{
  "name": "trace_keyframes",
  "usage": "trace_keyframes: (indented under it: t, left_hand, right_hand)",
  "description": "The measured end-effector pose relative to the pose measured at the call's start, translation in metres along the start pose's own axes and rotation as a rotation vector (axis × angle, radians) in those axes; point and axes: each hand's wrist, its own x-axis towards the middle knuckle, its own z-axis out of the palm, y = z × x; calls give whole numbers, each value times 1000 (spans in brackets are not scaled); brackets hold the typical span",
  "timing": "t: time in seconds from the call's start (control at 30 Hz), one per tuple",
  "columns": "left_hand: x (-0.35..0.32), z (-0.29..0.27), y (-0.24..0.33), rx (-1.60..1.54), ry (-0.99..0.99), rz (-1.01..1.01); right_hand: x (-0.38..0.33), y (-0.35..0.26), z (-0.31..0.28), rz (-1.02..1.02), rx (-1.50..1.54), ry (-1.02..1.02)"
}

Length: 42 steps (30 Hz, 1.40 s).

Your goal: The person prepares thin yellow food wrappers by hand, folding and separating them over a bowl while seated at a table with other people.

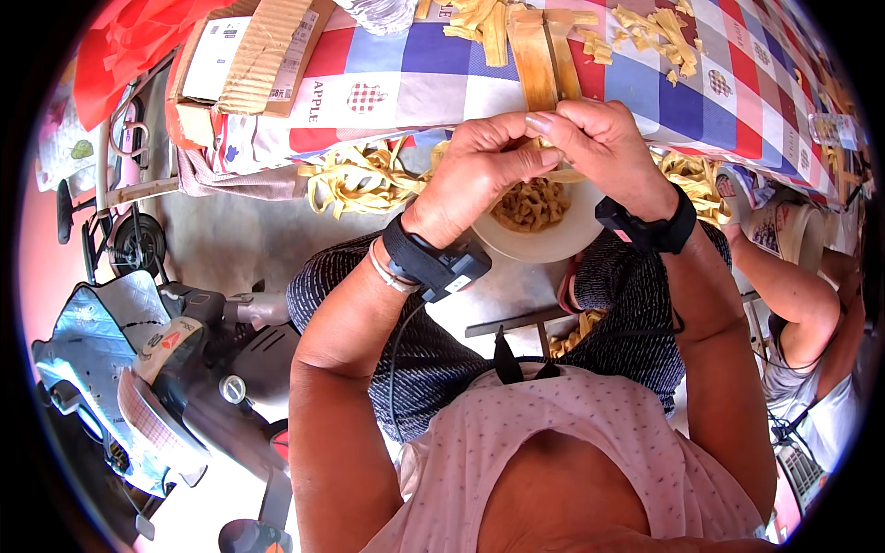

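In the white bowl (536, 247) lie brown pieces (530, 210). Above it, the left hand (479, 166) and the right hand (613, 147) meet with bent fingers; whether they grasp something, I cannot tell. Beyond, yellow strips (486, 26) lie on the checked worktop (419, 92).

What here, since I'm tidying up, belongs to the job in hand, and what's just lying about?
Likely the job's: white bowl, brownish pieces inside it, yellowish strips, wooden piece.

Apparently just lying about: cardboard box, red sheeting, scooter.
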Motion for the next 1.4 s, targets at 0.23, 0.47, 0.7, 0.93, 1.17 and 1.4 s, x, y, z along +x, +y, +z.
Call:
trace_keyframes:
  t: [0.23,0.47,0.7,0.93,1.17,1.4]
  left_hand:
    - [-6,-4,7,53,-86,-39]
    - [-10,-13,0,33,45,-56]
    - [-11,-18,4,116,52,-48]
    - [-15,-15,4,131,102,-104]
    - [-14,-15,4,-4,113,-100]
    - [15,-31,14,139,205,-13]
  right_hand:
    - [-5,1,0,-46,20,-27]
    - [-4,3,-11,87,181,69]
    - [-4,4,-4,123,386,-127]
    - [-7,-1,-3,-61,147,-56]
    - [-7,-12,-12,54,164,-68]
    - [19,11,-50,122,193,145]
